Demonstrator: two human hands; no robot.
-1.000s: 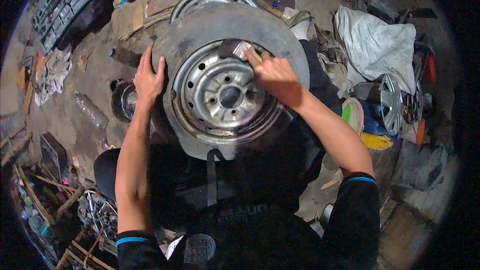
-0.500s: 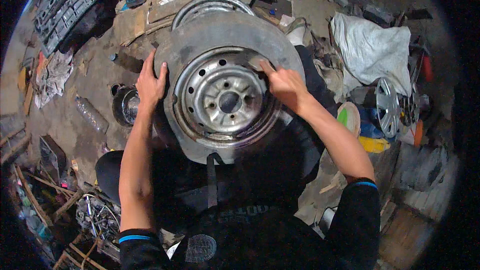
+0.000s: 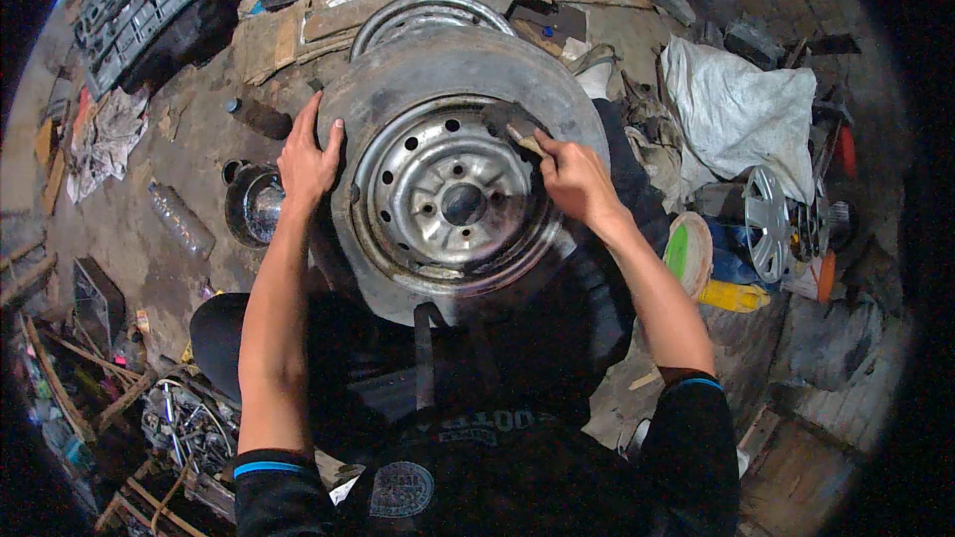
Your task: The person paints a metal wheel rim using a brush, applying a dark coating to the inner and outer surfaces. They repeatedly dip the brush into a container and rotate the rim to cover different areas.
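Observation:
In front of me a grey tyre (image 3: 398, 68) surrounds a worn steel wheel rim (image 3: 406, 207) with a round centre hole, bolt holes and a ring of small holes. My left hand (image 3: 310, 161) lies against the tyre's left side, thumb and fingers stretched apart. In my right hand (image 3: 579, 177), closed fingers grip what looks like a brush (image 3: 523, 139) with a pale handle. Its dark head touches or nearly touches the upper right lip of the rim, where tyre and metal meet; the exact contact is hard to see.
Behind the tyre lies another silver rim (image 3: 428, 8). At left are a metal can (image 3: 254, 204), a plastic bottle (image 3: 181, 219) and an engine block (image 3: 149, 5). A white sack (image 3: 741, 114), a spoked wheel cover (image 3: 766, 224) and a yellow bottle (image 3: 734, 295) lie at right.
The brush was blurred before; now its dark head and pale handle show more plainly at the rim's upper right. My left hand keeps its place on the tyre. The whole view has shifted slightly.

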